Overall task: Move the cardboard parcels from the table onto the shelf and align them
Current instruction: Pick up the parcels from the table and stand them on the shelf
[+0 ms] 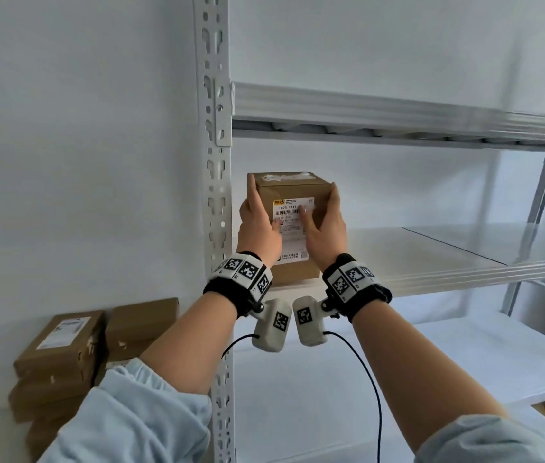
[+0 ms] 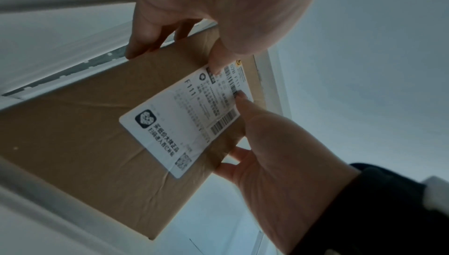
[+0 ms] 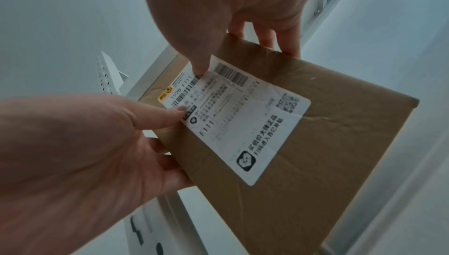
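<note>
Both hands are clasped around one cardboard parcel in the head view: the left hand is laid along its left side, the right hand along its right side, thumbs pressed on the white shipping label. The parcel is seen standing upright on the middle board of the shelf, at its left end beside the perforated upright post. More parcels are seen stacked low at the left, outside the shelf.

From the left wrist, the left hand's fingers are shown wrapped over the parcel's far edge, a detail hidden from the head view.

From the right wrist, the right hand's fingers are shown hooked behind the opposite edge, and the label's barcode is legible.
</note>
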The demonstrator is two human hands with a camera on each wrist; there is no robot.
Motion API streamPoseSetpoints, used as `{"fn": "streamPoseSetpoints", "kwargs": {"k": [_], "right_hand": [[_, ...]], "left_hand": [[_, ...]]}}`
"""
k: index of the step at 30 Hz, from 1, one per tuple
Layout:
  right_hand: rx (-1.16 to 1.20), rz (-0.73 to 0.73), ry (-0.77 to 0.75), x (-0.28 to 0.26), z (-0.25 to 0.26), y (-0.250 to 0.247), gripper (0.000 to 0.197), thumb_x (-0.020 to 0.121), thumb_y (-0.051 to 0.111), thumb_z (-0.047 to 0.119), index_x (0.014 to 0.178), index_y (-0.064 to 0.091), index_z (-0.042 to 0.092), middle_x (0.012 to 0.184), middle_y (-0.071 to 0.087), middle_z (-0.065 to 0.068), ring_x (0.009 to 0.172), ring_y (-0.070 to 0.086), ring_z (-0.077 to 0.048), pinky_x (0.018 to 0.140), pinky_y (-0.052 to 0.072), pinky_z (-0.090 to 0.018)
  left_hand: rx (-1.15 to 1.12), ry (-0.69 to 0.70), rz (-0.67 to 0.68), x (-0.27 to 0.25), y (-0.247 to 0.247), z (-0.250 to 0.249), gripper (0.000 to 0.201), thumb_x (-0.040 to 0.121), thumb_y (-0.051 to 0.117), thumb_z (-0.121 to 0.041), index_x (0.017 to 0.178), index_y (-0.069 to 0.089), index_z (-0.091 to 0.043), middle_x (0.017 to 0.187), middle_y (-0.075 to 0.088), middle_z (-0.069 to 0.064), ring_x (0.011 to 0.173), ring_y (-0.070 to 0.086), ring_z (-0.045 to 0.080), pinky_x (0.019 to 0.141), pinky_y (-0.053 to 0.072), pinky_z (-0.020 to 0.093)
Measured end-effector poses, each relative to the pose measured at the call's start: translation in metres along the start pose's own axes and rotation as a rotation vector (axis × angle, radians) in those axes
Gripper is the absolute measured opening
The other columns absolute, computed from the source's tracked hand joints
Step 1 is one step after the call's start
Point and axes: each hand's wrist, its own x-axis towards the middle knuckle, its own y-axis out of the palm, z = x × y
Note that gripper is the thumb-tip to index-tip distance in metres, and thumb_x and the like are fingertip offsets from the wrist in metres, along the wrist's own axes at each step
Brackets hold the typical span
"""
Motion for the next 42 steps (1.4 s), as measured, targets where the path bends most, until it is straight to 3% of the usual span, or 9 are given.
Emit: {"fn": "streamPoseSetpoints", "kwargs": {"k": [7, 11, 13, 15, 21, 27, 32, 40, 42], "right_hand": [[-0.025, 0.173, 0.041, 0.004, -0.021, 0.022, 0.097, 0.09, 0.069, 0.028, 0.157, 0.0, 0.021, 0.151, 0.044, -0.009, 0.135, 0.046, -0.025, 0.111, 0.04, -0.048], [-0.061, 0.229, 0.035, -0.003, -0.032, 0.027, 0.103, 0.085, 0.073, 0.02, 0.157, 0.001, 0.018, 0.142, 0.05, -0.009, 0.125, 0.055, -0.026, 0.105, 0.046, -0.048], [-0.069, 0.228, 0.022, -0.008, -0.035, 0.029, 0.103, 0.082, 0.076, 0.019, 0.157, 0.005, 0.017, 0.138, 0.052, -0.009, 0.12, 0.058, -0.024, 0.103, 0.048, -0.046], [-0.061, 0.225, 0.005, -0.014, -0.035, 0.028, 0.101, 0.08, 0.078, 0.018, 0.155, 0.011, 0.018, 0.135, 0.053, -0.008, 0.115, 0.06, -0.022, 0.1, 0.05, -0.043], [-0.121, 0.13, -0.038, -0.032, -0.019, 0.013, 0.091, 0.083, 0.074, 0.021, 0.155, 0.02, 0.008, 0.149, 0.038, -0.015, 0.132, 0.04, -0.032, 0.109, 0.032, -0.035], [-0.032, 0.074, -0.131, -0.065, 0.008, 0.008, 0.077, 0.079, 0.071, 0.023, 0.147, 0.038, 0.008, 0.136, 0.05, -0.013, 0.124, 0.044, -0.031, 0.106, 0.036, -0.04], [0.064, 0.12, -0.134, -0.112, 0.023, 0.02, 0.066, 0.086, 0.066, 0.029, 0.144, 0.043, 0.008, 0.141, 0.047, -0.012, 0.133, 0.041, -0.028, 0.112, 0.035, -0.043], [0.06, 0.173, -0.253, -0.183, 0.032, 0.077, 0.053, 0.083, 0.066, 0.023, 0.131, 0.054, 0.003, 0.131, 0.054, -0.014, 0.124, 0.048, -0.03, 0.104, 0.041, -0.049], [0.022, 0.194, -0.301, -0.194, 0.038, 0.096, 0.053, 0.082, 0.065, 0.022, 0.131, 0.055, 0.003, 0.131, 0.054, -0.015, 0.126, 0.047, -0.031, 0.105, 0.04, -0.049]], "left_hand": [[0.134, -0.052, -0.07, 0.004, 0.006, 0.008, 0.105, 0.092, 0.055, 0.008, 0.154, -0.018, -0.035, 0.165, -0.001, 0.011, 0.151, 0.018, 0.027, 0.112, 0.039, 0.041], [0.251, 0.0, -0.136, -0.005, 0.008, 0.008, 0.099, 0.091, 0.057, 0.007, 0.157, -0.013, -0.015, 0.166, -0.006, 0.01, 0.153, -0.002, 0.023, 0.123, 0.015, 0.037], [0.31, 0.069, -0.174, -0.01, 0.01, 0.007, 0.096, 0.09, 0.056, 0.007, 0.158, -0.009, -0.012, 0.166, -0.011, 0.009, 0.153, -0.008, 0.022, 0.122, 0.001, 0.028], [0.362, 0.139, -0.195, -0.015, 0.011, 0.005, 0.093, 0.091, 0.055, 0.007, 0.158, -0.006, -0.012, 0.166, -0.013, 0.008, 0.152, -0.011, 0.021, 0.119, -0.003, 0.025], [0.455, 0.207, -0.224, -0.032, 0.007, -0.004, 0.078, 0.09, 0.062, -0.004, 0.156, 0.023, -0.013, 0.165, 0.013, 0.011, 0.152, 0.009, 0.027, 0.124, 0.015, 0.039], [0.362, 0.109, -0.286, -0.07, -0.013, 0.012, 0.062, 0.09, 0.062, -0.013, 0.148, 0.039, -0.017, 0.143, 0.047, 0.006, 0.133, 0.044, 0.024, 0.11, 0.039, 0.039], [0.367, -0.039, -0.314, -0.115, -0.04, 0.045, 0.053, 0.093, 0.063, -0.02, 0.142, 0.043, -0.02, 0.137, 0.052, 0.002, 0.124, 0.051, 0.02, 0.104, 0.044, 0.038], [0.397, -0.239, -0.246, -0.155, -0.081, 0.124, 0.042, 0.095, 0.061, -0.028, 0.136, 0.051, -0.021, 0.132, 0.056, -0.001, 0.121, 0.052, 0.016, 0.097, 0.042, 0.028], [0.395, -0.265, -0.234, -0.156, -0.091, 0.146, 0.042, 0.095, 0.061, -0.03, 0.135, 0.051, -0.022, 0.13, 0.056, -0.002, 0.12, 0.053, 0.016, 0.097, 0.045, 0.03]]}}
